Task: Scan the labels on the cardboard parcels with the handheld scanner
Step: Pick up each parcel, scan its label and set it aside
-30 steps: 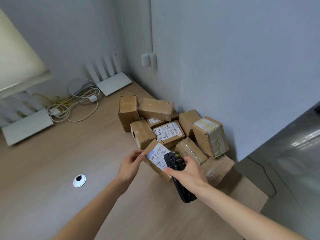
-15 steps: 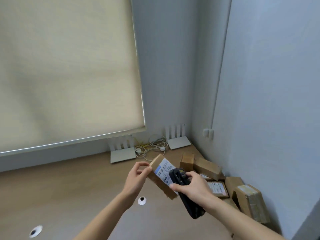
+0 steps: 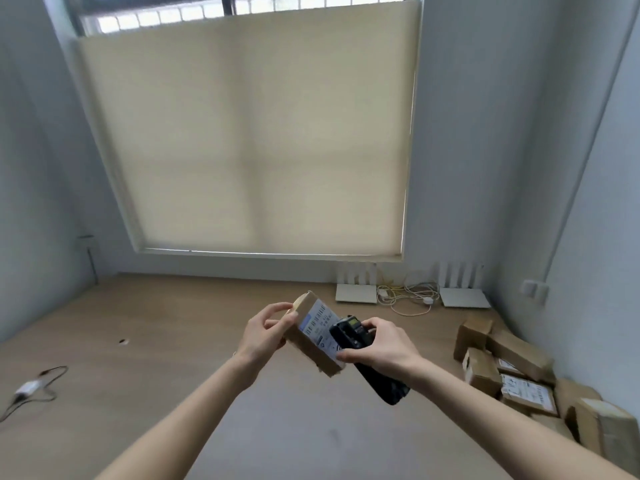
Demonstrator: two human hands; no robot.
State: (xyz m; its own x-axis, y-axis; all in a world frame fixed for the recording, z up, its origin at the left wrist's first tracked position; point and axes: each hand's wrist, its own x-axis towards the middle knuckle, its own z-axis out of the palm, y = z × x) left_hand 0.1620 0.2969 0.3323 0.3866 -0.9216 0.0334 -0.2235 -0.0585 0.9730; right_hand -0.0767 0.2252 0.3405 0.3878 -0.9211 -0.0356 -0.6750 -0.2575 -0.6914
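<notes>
The scanner (image 3: 369, 358) hid part of the label (image 3: 320, 325); its print was blurred; the rightmost parcel (image 3: 602, 434) was cut by the edge.

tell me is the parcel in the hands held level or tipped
Tipped. The parcel slants down to the right, its label facing up toward the scanner. The left hand grips its upper end; the right hand holds the scanner.
</notes>
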